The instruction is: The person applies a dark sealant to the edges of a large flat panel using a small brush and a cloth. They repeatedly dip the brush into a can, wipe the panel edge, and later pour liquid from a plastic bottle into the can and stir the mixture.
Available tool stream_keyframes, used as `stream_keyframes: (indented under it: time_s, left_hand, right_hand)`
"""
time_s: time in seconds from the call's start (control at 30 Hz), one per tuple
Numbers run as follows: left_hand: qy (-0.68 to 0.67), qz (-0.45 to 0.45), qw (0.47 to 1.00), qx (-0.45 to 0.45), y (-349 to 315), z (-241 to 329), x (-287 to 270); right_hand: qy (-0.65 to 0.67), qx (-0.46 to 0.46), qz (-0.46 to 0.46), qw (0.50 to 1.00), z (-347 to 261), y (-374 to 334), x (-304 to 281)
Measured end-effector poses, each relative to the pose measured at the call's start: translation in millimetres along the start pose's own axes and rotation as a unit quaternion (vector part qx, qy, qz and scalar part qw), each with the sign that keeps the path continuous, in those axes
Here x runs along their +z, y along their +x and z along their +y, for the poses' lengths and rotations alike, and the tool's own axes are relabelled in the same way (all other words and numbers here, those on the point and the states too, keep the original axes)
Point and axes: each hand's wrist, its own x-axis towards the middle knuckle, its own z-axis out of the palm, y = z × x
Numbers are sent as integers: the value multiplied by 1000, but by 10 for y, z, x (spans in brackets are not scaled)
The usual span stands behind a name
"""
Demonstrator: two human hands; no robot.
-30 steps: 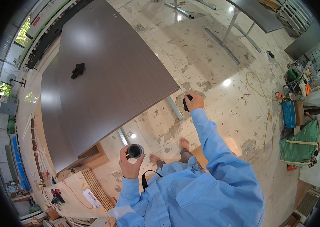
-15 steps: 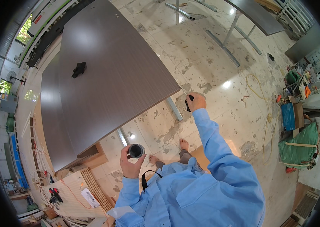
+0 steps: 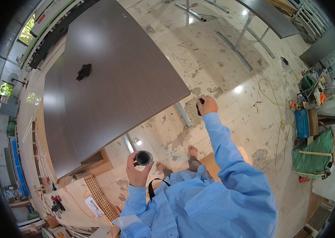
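Observation:
My left hand (image 3: pixel 136 174) is closed around a small round open jar (image 3: pixel 143 158) with dark contents, held below the near edge of a large dark grey-brown board (image 3: pixel 116 83). In my right hand (image 3: pixel 210 106) is a black-handled tool (image 3: pixel 199 108). Its thin tip points toward the board's right corner; whether it touches the edge is too small to tell. A crumpled black item (image 3: pixel 83 71), perhaps a cloth or glove, lies on the board's left half.
Metal legs (image 3: pixel 183 114) stand under the board. A second dark board on a metal stand (image 3: pixel 235 49) is at far right. A yellow cord (image 3: pixel 281 125) trails over the stained floor. A green-covered bundle (image 3: pixel 314 152) sits at right. Pliers-like tools (image 3: pixel 58 203) lie on a pale surface at lower left.
The view has shifted very slightly. My right hand and its tool sit marginally farther right; my left hand keeps the jar in nearly the same place.

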Motion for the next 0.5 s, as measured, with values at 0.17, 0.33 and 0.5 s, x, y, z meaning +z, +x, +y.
stream_keyframes:
  time_s: [0.17,0.33,0.5]
  left_hand:
    - [-4,2,1000,-3,1,-17,1]
    - [-8,6,1000,-5,-2,-31,4]
    - [1,0,1000,-3,-4,-13,10]
  right_hand:
    - [15,0,37,999,66,35,49]
    - [206,18,88,974,83,144,117]
    - [265,-26,127,955,-154,378,240]
